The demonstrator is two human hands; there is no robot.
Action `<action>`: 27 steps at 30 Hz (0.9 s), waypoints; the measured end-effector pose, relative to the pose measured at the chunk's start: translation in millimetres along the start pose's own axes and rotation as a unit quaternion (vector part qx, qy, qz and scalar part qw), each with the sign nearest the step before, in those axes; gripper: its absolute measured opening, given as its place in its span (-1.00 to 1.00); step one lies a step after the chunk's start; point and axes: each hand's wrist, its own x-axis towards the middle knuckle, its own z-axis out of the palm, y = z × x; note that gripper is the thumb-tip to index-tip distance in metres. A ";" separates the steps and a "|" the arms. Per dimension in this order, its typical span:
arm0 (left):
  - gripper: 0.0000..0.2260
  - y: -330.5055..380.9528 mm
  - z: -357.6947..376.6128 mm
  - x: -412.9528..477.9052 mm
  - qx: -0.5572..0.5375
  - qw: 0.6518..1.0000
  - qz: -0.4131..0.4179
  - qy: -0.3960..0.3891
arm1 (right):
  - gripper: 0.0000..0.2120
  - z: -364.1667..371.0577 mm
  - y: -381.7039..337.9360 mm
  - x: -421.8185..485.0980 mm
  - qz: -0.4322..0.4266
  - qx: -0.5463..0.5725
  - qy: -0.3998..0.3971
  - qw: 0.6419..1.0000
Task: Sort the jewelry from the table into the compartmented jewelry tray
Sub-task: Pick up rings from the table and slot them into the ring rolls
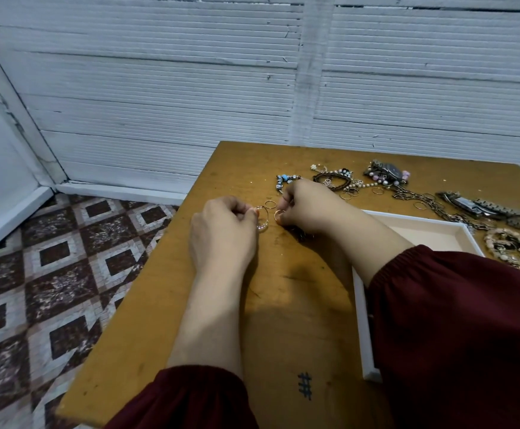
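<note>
1. Head view: the left hand (224, 230) has its fingers curled and pinches a thin beaded hoop (262, 226) at the fingertips, just above the table (209, 305).
2. The right hand (309, 205) is curled too and pinches a small gold ring (277, 213) between thumb and finger; the two hands are close together, the hoop and the ring almost touching.
3. One loose ring (270, 204) lies on the wood just behind the gap between the hands.
4. Near the hands, the wood towards the person is bare apart from an inked mark (305, 386). The table's left edge runs diagonally, close to the left wrist, with tiled floor (51, 274) below it.
5. The jewelry tray (422, 232), white-rimmed with a pale inside, lies to the right of the hands. The right forearm and dark red sleeve (453, 320) cross over it, so I cannot tell how its compartments lie.
6. The remaining jewelry is strung along the far right of the table, beyond the right hand: a blue-bead bracelet (286, 180) touching its knuckles, a brown braided bracelet (332, 178), a watch (388, 172), a dark chain (422, 200), a second watch (481, 207) and a pale beaded cluster (512, 246) beside the tray's far corner.
</note>
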 end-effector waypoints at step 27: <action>-0.94 32.4 7.2 -42.3 -0.146 0.975 0.131 -0.103 | -0.85 -50.0 47.4 -109.1 0.002 0.355 0.186 0.916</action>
